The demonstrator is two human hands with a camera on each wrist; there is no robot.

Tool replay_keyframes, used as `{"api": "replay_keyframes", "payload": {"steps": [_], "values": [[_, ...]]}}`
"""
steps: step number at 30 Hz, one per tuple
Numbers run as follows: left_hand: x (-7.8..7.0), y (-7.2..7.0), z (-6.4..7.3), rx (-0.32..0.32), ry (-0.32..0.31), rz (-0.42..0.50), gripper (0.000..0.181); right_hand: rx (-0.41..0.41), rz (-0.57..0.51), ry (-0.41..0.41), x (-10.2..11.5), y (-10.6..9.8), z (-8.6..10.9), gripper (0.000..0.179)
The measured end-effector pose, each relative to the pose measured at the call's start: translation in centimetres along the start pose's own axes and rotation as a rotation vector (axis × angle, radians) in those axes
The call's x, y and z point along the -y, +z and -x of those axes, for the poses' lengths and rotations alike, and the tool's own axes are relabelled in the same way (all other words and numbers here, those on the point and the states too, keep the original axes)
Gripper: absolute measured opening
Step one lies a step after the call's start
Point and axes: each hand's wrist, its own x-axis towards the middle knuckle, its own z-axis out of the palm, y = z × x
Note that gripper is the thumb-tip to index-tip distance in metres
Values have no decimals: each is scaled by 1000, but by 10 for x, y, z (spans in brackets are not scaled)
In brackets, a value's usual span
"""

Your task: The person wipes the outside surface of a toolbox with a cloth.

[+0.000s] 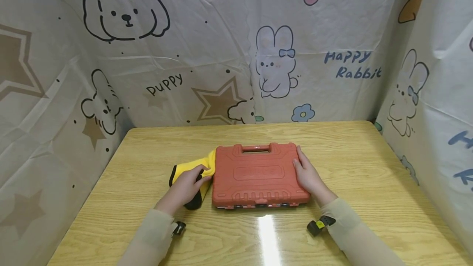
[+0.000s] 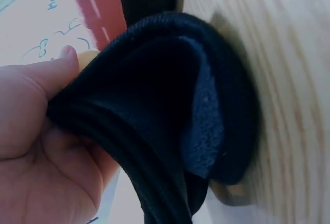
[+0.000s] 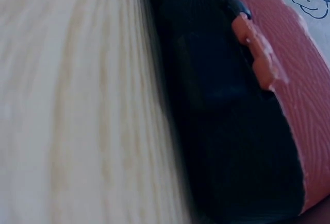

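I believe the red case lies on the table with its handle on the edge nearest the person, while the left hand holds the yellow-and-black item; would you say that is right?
Not quite: the head view shows the handle on the far edge. The red case does lie on the table, and the left hand holds the yellow-and-black item.

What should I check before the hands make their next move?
1. Left hand pinching the yellow-and-black cloth item: ok.
2. Right hand touching the right side of the red case: ok.
3. Case looking closed: ok.
4. Case firmly fastened: cannot tell.
5. Handle free of hands: ok.
6. Cloth item apart from the case: not ok, it seems to meet the case's left side.
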Motion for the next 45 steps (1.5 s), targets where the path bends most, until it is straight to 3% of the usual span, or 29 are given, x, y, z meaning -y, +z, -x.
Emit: {"api": "replay_keyframes", "payload": {"steps": [8, 24, 45], "values": [[-3, -1, 12, 41, -13, -8, 30, 2, 2, -5, 0, 0, 0, 59], [-7, -7, 35, 118, 25, -37, 20, 3, -3, 5, 1, 0, 0, 59], [-12, -13, 51, 163, 84, -35, 14, -7, 25, -14, 3, 0, 2, 58]]}}
